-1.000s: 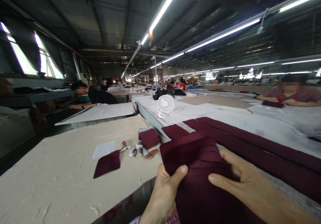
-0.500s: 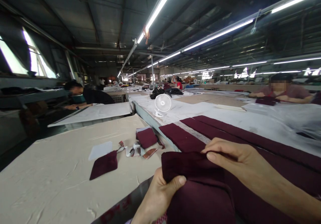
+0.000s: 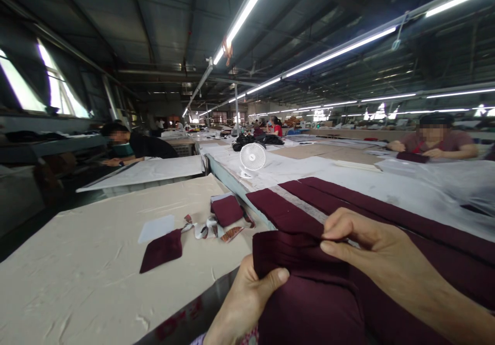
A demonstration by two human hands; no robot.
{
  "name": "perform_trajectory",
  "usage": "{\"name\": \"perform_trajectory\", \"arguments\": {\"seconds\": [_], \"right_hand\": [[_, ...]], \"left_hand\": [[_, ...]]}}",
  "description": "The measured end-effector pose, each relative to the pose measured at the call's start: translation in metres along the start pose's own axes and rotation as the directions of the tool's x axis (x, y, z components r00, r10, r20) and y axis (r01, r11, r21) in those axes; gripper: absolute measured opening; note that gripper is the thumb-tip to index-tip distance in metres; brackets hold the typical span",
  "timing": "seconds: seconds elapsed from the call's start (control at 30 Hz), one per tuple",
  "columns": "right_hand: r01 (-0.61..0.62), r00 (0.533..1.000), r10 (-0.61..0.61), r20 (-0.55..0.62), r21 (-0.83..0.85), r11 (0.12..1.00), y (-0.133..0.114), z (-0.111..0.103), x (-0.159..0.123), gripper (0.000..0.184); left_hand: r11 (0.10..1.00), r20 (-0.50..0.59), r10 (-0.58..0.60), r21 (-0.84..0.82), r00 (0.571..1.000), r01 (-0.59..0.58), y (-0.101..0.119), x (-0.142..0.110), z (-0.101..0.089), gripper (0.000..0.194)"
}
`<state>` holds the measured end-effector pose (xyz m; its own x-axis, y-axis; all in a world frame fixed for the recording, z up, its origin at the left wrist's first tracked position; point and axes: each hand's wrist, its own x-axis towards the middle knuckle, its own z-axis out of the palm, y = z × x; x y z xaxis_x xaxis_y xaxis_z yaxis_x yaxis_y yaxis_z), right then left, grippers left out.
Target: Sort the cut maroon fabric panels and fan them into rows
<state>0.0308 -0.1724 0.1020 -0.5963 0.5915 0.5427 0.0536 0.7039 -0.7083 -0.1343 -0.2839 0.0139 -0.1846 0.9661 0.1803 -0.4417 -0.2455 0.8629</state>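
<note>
A dark maroon piece of fabric [image 3: 305, 304] is held up between both hands at the bottom centre, its upper part folded over and creased. My left hand [image 3: 251, 293] grips its left side, thumb on top. At the fold's upper right edge, my right hand [image 3: 359, 242] pinches the cloth between thumb and fingers. Just beyond lie maroon fabric strips [image 3: 282, 211] in rows on the white-covered table [image 3: 309, 172]. Whether the held cloth joins the fabric beneath it is hidden.
On the beige table [image 3: 96, 262] at left are a maroon patch [image 3: 161, 251], a white piece [image 3: 157, 228], a small maroon stack [image 3: 227, 211] and a patterned ribbon [image 3: 207, 230]. A white fan [image 3: 252, 157] stands ahead. People sit at left [image 3: 150, 145] and right [image 3: 456, 141].
My right hand has shifted slightly right with the pinched edge, and the folded cloth shows more creases. The left hand keeps its grip. The whole view has moved slightly.
</note>
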Motion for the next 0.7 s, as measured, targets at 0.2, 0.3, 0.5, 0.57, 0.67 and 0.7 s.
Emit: {"name": "perform_trajectory", "arguments": {"seconds": [0.2, 0.3, 0.5, 0.57, 0.67, 0.7], "right_hand": [[-0.028, 0.999, 0.029, 0.019, -0.004, 1.000, 0.003, -0.001, -0.001, 0.025], [-0.079, 0.996, 0.080, 0.050, -0.024, 0.997, 0.007, -0.001, -0.003, 0.022], [0.048, 0.989, -0.030, 0.146, -0.121, 0.991, 0.016, -0.006, -0.004, 0.018], [0.102, 0.957, -0.051, 0.285, -0.165, 0.981, 0.017, -0.011, -0.003, 0.018], [0.106, 0.918, -0.004, 0.397, -0.234, 0.966, 0.016, -0.017, -0.002, 0.024], [0.097, 0.912, 0.017, 0.410, -0.254, 0.962, 0.014, -0.019, -0.001, 0.026]], "left_hand": [[1.000, -0.009, 0.000, -0.009, 1.000, 0.000, -0.004, 0.000, -0.001, 0.034], [1.000, 0.017, -0.008, -0.003, 1.000, 0.008, -0.004, 0.000, -0.002, 0.035], [0.999, 0.087, -0.021, -0.048, 0.996, 0.025, 0.000, -0.003, -0.003, 0.034], [0.999, 0.098, -0.024, -0.020, 0.995, 0.026, 0.001, -0.003, -0.004, 0.034], [0.998, 0.126, -0.032, 0.050, 0.992, 0.025, 0.002, -0.004, -0.008, 0.033], [0.997, 0.132, -0.034, 0.070, 0.991, 0.025, 0.002, -0.004, -0.010, 0.033]]}}
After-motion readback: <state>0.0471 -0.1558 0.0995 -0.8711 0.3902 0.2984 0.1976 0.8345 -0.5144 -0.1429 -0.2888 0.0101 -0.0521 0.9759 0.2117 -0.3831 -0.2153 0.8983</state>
